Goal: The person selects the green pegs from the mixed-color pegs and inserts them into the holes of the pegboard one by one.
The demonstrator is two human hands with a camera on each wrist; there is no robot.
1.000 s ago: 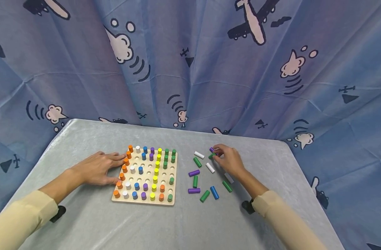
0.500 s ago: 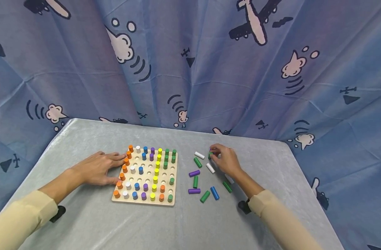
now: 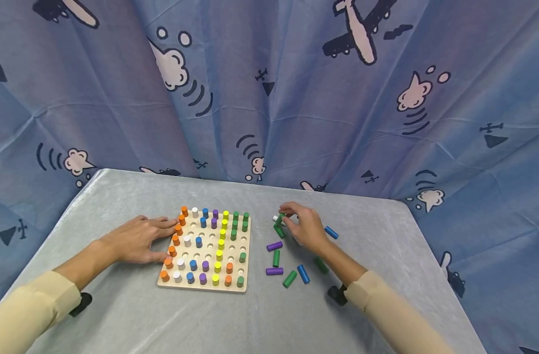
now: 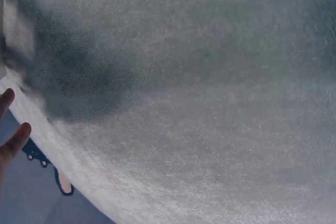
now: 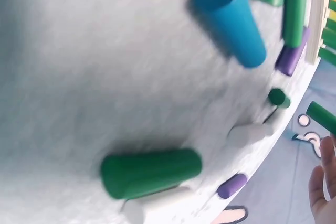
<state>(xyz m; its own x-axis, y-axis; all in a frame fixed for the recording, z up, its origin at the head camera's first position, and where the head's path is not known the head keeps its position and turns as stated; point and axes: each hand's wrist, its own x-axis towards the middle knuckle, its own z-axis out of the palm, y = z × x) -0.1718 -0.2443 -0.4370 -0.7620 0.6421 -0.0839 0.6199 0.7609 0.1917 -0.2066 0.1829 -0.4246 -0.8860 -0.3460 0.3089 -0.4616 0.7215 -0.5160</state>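
Evidently the right hand (image 3: 305, 230) pinches a green peg (image 3: 279, 219) near the table's (image 3: 119, 314) far edge: light, stiff, smooth; grip its sides.

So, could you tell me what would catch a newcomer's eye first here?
Probably the wooden peg board on the grey table, studded with upright coloured pegs in rows. The left hand rests at its left edge. To its right, the right hand pinches a green peg above scattered loose pegs.
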